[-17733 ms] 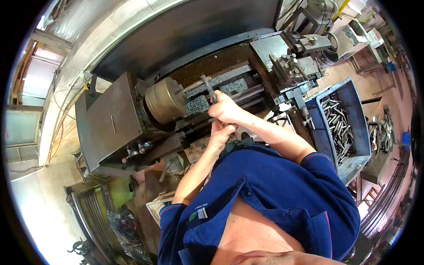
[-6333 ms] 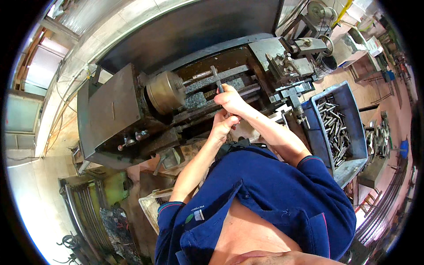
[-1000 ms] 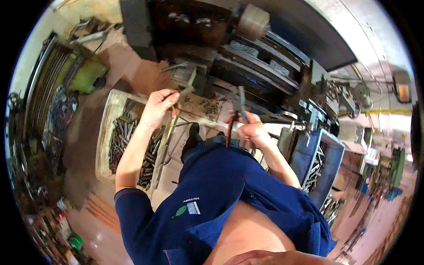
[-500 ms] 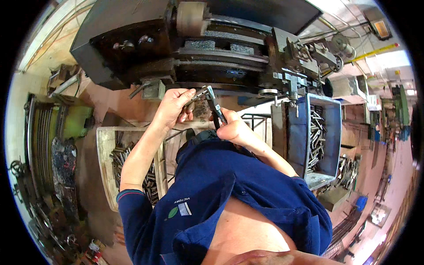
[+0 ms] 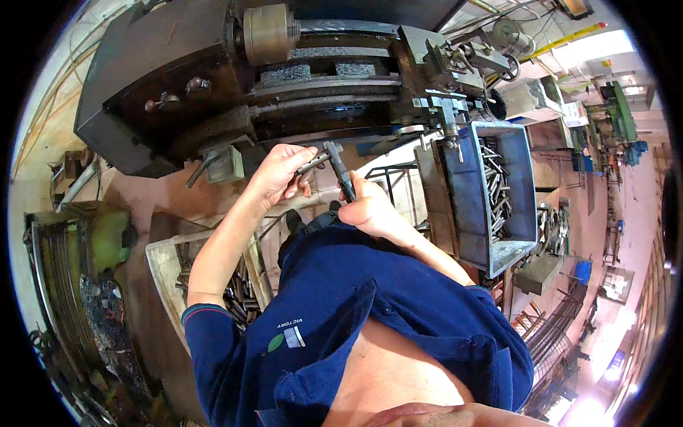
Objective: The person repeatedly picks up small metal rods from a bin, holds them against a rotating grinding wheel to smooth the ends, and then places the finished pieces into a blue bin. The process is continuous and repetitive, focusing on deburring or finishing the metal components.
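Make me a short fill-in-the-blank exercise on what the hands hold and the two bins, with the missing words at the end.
The ____ hand grips the dark-handled tool.
The short metal piece is held in the ____ hand.
The bin on the person's right is coloured ____.
The off-white bin is on the person's ____ side.

Missing words: right; left; blue; left.

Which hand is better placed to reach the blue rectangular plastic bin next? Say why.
Probably the right hand: it is nearer the blue bin, though gripping a long grey metal tool; the left hand, farther away, holds a grey cylindrical metal piece.
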Motion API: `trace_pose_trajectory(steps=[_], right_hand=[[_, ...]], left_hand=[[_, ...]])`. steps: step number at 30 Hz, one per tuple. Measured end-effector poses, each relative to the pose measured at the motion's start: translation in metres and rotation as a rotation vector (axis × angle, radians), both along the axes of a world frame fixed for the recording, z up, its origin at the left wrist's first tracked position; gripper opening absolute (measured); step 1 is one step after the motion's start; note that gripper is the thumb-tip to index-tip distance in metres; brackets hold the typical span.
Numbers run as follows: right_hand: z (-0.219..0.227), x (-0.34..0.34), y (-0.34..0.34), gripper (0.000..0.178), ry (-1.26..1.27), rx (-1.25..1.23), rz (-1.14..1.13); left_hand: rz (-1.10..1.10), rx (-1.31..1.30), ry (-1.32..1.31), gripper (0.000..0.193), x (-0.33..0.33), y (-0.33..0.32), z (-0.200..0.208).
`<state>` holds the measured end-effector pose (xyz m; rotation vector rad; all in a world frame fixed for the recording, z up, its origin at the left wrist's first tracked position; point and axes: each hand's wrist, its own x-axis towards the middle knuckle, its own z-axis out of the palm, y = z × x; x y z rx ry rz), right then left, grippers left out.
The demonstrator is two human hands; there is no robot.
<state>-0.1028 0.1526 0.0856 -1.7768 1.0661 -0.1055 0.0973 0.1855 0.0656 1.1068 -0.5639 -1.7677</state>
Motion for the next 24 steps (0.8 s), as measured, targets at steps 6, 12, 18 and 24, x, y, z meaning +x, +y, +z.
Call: trace_pose_trajectory(steps=[6,12,18,24], right_hand=[[-0.004,0.007,0.007,0.026,-0.088,0.092,-0.129],[-0.031,-0.007,-0.015,0.026,-0.244,0.242,-0.248],[-0.056,-0.013,-0.082,0.03,-0.444,0.33,-0.383],[-0.064,0.012,-0.168,0.021,-0.672,0.212,-0.437]], left_hand=[[-0.019,-0.033,0.025,0.026,0.005,-0.004,-0.015],[0.147,-0.039,-0.051,0.02,0.004,-0.014,-0.041],[0.162,-0.058,-0.043,0.031,-0.04,-0.016,-0.073],[0.094,-0.219,-0.102,0.052,-0.089,-0.077,-0.046]])
